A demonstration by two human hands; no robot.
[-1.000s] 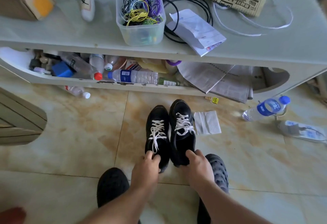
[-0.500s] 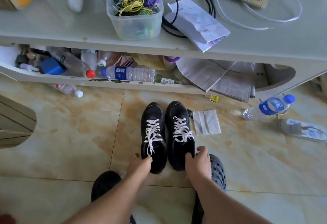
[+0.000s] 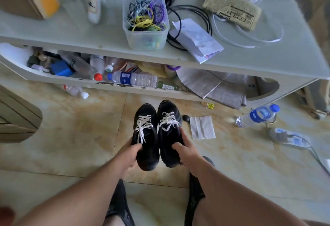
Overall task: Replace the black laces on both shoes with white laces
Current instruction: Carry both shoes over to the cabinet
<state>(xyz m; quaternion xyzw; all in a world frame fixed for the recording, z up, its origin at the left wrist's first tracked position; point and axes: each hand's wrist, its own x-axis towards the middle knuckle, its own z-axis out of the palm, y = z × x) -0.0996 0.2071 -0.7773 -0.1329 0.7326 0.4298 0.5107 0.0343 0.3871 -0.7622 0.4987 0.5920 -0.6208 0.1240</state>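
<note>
- Your left hand (image 3: pixel 131 156) grips the heel end of the left shoe (image 3: pixel 145 136), thumb curled over the collar — a hold that keeps the laced top facing you.
- Your right hand (image 3: pixel 185 151) clasps the right shoe (image 3: pixel 169 133) the same way, fingers wrapped along its outer side, thumb on top.
- Both shoes sit side by side, touching, toes pointing at the low table (image 3: pixel 267 61); whether their soles rest on the tiled floor (image 3: pixel 71 136) or hang just above it, you cannot tell.
- White laces (image 3: pixel 142 125) already cross both uppers, so the swap looks finished — holding the pair together probably serves to check or carry it.
- A spare white lace (image 3: pixel 250 38) lies on the tabletop, well apart.
</note>
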